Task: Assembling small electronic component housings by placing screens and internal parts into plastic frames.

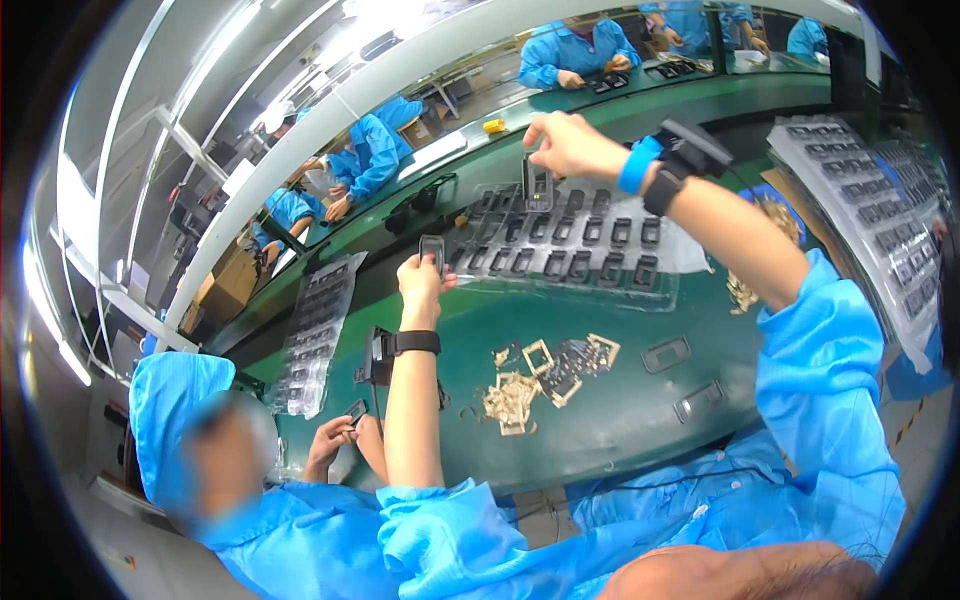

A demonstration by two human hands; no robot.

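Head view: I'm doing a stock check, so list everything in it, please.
Bench: one, green, across the middle.
Trays: at least three, clear, at left, middle and right.
Tray frames: many, black, in rows on the trays.
Loose frames: two, dark, bench, right of the scraps.
Scraps: uncountable, cream and dark, mid-bench and farther right.
Yellow object: one, yellow, beyond the middle tray.
Co-workers: several, blue clothing, at left and beyond the bench.
Lights: several, white, upper left.
Held frames: two, dark, one per hand.
Wrist devices: two, black, one per wrist.
Left hand: one, bare, left of the middle tray.
Right hand: one, bare, by the middle tray.
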